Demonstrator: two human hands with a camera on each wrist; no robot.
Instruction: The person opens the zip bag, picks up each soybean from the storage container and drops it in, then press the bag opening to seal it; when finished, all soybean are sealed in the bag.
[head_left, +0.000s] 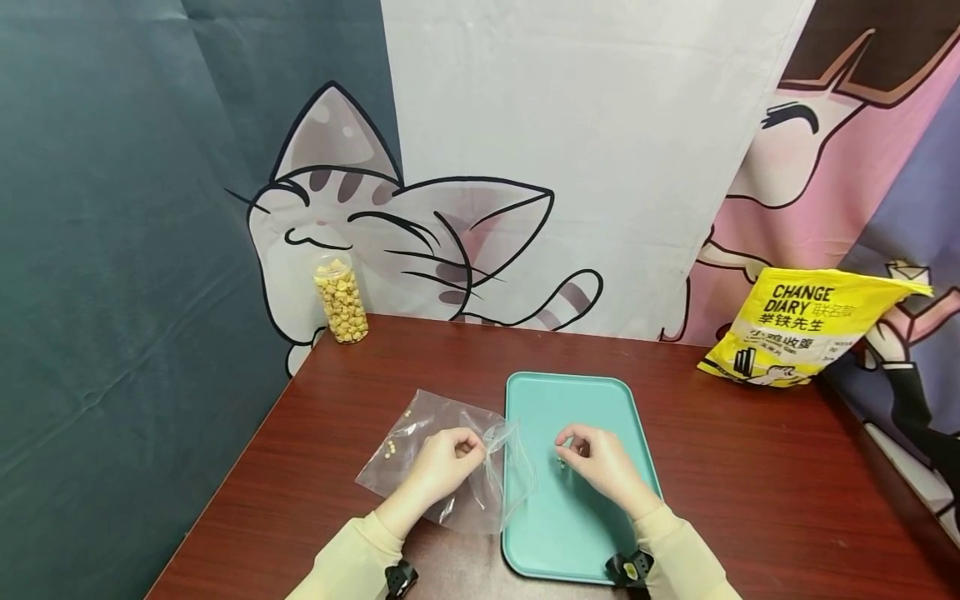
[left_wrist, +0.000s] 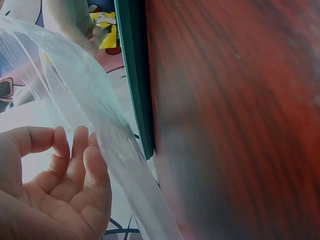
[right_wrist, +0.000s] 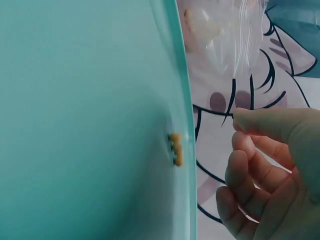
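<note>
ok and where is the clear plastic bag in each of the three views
Head: clear plastic bag, lower middle, overlapping the left edge of the teal tray.
Left wrist: clear plastic bag, running from upper left to bottom centre.
Right wrist: clear plastic bag, top, right of centre.
Shared landmark: teal tray, a narrow strip in left wrist, filling the left side in right wrist.

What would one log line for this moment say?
left fingers: holding bag | right fingers: above tray | small pieces: on tray | jar: standing untouched

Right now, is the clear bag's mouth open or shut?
Open: in the head view, the clear bag has edges bowed apart over the green tray, beside the left hand.
</note>
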